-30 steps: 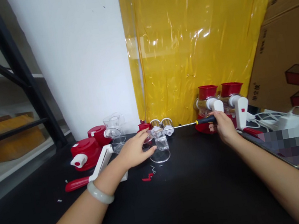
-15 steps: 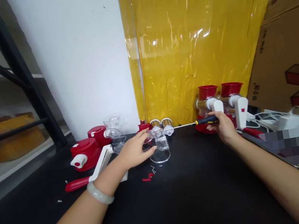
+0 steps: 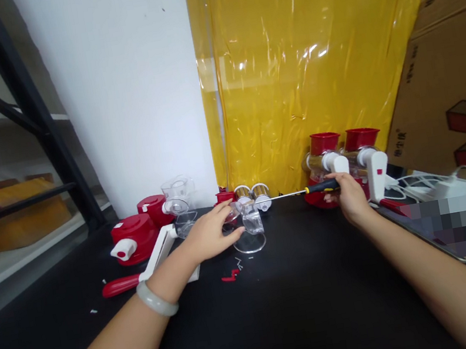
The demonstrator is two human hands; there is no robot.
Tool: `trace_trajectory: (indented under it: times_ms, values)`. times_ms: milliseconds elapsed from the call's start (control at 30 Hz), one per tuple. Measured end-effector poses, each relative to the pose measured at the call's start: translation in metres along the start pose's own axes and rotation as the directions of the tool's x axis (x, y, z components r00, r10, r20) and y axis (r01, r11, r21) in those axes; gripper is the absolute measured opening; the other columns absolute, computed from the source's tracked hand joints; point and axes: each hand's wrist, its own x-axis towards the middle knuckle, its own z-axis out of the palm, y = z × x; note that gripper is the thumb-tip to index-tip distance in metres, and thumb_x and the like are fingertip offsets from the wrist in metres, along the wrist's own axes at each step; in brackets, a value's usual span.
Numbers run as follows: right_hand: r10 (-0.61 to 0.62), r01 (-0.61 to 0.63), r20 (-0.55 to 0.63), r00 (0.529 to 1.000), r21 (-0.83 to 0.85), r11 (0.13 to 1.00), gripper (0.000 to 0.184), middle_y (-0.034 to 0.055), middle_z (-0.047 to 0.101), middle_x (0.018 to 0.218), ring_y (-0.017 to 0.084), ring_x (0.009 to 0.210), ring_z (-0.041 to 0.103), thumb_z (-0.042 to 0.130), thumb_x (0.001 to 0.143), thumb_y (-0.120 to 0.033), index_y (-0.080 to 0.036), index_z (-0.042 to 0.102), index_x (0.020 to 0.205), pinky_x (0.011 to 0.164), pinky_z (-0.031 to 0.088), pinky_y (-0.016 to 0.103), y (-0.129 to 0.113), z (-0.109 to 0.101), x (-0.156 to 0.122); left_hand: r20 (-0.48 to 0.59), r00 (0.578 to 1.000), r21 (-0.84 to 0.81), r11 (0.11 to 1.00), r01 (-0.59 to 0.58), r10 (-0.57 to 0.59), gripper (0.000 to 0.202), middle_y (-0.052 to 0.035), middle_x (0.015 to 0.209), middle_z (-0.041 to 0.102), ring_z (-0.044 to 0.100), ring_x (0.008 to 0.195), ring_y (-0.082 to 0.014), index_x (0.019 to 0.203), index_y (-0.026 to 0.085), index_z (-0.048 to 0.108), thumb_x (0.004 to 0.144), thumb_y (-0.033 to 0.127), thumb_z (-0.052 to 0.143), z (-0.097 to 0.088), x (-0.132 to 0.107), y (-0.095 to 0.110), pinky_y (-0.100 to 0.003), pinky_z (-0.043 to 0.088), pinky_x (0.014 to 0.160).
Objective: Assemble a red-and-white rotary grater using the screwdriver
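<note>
My left hand (image 3: 207, 235) grips a clear plastic housing (image 3: 250, 225) that stands on its round base on the black table (image 3: 282, 309). My right hand (image 3: 348, 198) is closed round the black and yellow handle of a screwdriver (image 3: 322, 186). Its long metal shaft (image 3: 283, 195) points left, with the tip at the clear housing's top. A jade bangle (image 3: 156, 299) is on my left wrist.
Two assembled red and white grinders (image 3: 347, 164) stand behind my right hand. Red lids (image 3: 135, 232), a white crank with a red handle (image 3: 142, 270), a clear part (image 3: 178, 198) and two metal drums (image 3: 251, 192) lie at the back. White cables (image 3: 431, 183) lie on the right. Small red bits (image 3: 231, 275) sit near the housing.
</note>
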Motion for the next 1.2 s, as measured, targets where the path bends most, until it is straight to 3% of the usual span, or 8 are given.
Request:
trace_trajectory:
  times_ms: [433,567,667,800,1000,1200]
  values:
    - [0.007,-0.007,0.015,1.0,-0.03,1.0,0.037,-0.0025,0.063,0.064,0.011,0.04,0.056,0.063,0.078,-0.052,-0.019,0.061,0.095,0.038,0.05,0.025,0.0003,-0.0003,0.0003,-0.01,1.0,-0.014,1.0,0.0,0.0,0.046,-0.0139,0.152,0.049,0.06,0.125,-0.0337,0.121,0.02,0.061,0.09,0.053,0.056,0.0012,-0.0003,-0.0008,-0.049,0.053,0.1]
    - [0.028,-0.027,0.015,1.0,-0.024,0.999,0.047,-0.0031,0.062,0.063,0.011,0.041,0.056,0.069,0.072,-0.06,-0.02,0.061,0.095,0.036,0.045,0.022,0.0019,-0.0004,0.0007,-0.008,1.0,-0.01,1.0,0.006,-0.006,0.048,-0.0141,0.152,0.048,0.059,0.127,-0.0337,0.123,0.019,0.06,0.09,0.054,0.056,0.0006,-0.0009,-0.0003,-0.049,0.052,0.102]
    - [-0.006,0.006,0.015,1.0,-0.054,0.999,0.046,-0.0048,0.056,0.057,0.009,0.04,0.051,0.066,0.076,-0.063,-0.02,0.061,0.093,0.035,0.04,0.02,0.0052,-0.0022,0.0023,-0.011,1.0,-0.003,1.0,0.006,-0.006,0.048,-0.0146,0.152,0.048,0.059,0.128,-0.0334,0.124,0.019,0.06,0.09,0.053,0.056,0.0008,-0.0008,-0.0003,-0.048,0.051,0.103]
    - [-0.014,0.015,0.015,1.0,-0.061,0.998,0.041,-0.0035,0.057,0.059,0.009,0.04,0.051,0.059,0.082,-0.06,-0.02,0.063,0.092,0.036,0.041,0.021,0.0085,-0.0049,0.0046,-0.006,1.0,-0.006,1.0,0.003,-0.003,0.047,-0.0136,0.153,0.047,0.058,0.128,-0.0334,0.122,0.019,0.06,0.09,0.054,0.056,0.0015,0.0001,-0.001,-0.048,0.051,0.103]
    - [0.028,-0.039,0.089,0.996,0.121,0.992,0.032,-0.0019,0.063,0.071,0.012,0.046,0.059,0.056,0.075,-0.046,-0.021,0.063,0.094,0.04,0.049,0.025,0.0058,-0.0045,0.0041,-0.012,1.0,-0.018,1.0,0.002,-0.003,0.046,-0.014,0.152,0.049,0.059,0.127,-0.0336,0.121,0.02,0.061,0.09,0.053,0.056,0.001,-0.0005,-0.0006,-0.049,0.052,0.101]
    - [0.026,-0.026,0.027,0.999,0.021,0.999,0.028,-0.0027,0.061,0.063,0.011,0.04,0.053,0.058,0.077,-0.043,-0.02,0.062,0.093,0.038,0.046,0.025,0.0047,-0.0029,0.0029,-0.015,1.0,-0.027,1.0,-0.006,0.006,0.045,-0.0142,0.152,0.048,0.06,0.126,-0.0337,0.121,0.021,0.061,0.09,0.053,0.056,0.0002,-0.0008,-0.0002,-0.049,0.052,0.1]
